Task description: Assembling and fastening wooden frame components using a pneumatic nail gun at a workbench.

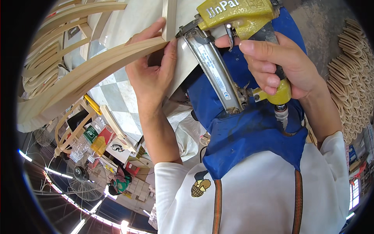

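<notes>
My right hand is wrapped round the dark grip of a yellow nail gun, with a finger at its trigger. The gun's nose, at the head of its long metal magazine, sits against a wood joint. There a broad, curved wooden piece meets the end of a straight wooden strip. My left hand grips this joint, its thumb on the near side and fingers on the far side. An air fitting hangs below the gun's handle.
Curved wooden frames stand at the left. Stacks of bent wooden pieces fill the right. The table has a pale, partly checkered top. Beyond it are plastic bottles, a fan and another person in green.
</notes>
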Available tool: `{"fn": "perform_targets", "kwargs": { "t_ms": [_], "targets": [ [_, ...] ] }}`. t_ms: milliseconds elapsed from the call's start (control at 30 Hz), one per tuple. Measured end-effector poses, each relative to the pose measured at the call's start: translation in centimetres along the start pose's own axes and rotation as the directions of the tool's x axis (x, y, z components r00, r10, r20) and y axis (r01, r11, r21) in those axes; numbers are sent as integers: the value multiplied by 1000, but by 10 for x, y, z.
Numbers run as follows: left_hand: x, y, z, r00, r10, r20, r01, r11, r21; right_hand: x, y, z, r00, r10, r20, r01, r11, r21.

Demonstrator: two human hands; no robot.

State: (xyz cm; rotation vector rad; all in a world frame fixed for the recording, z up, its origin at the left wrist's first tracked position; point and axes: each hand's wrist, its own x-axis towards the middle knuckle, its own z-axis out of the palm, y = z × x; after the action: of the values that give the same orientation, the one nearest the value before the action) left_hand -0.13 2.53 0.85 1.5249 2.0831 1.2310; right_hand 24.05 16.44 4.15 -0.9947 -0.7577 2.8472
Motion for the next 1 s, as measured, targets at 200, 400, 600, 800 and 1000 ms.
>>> {"fn": "perform_targets", "kwargs": {
  "t_ms": [200,400,600,800,1000],
  "targets": [
    [-2,-3,-1,1000,-23,0,23,999,34,4,4,-5,1000,3,16,-4,1000,21],
    [0,-4,0,1000,22,-9,-22,999,30,6,4,-3,1000,-2,2,2,998,60],
    [0,-3,1,1000,0,-9,0,1000,27,7,5,-4,1000,-6,12,5,999,54],
    [-1,-2,-2,1000,-15,17,14,999,44,7,5,-4,1000,-11,20,10,999,45],
    [-1,3,-4,999,-38,38,36,998,48,8,6,-3,999,-20,25,20,999,32]
  ]
}}
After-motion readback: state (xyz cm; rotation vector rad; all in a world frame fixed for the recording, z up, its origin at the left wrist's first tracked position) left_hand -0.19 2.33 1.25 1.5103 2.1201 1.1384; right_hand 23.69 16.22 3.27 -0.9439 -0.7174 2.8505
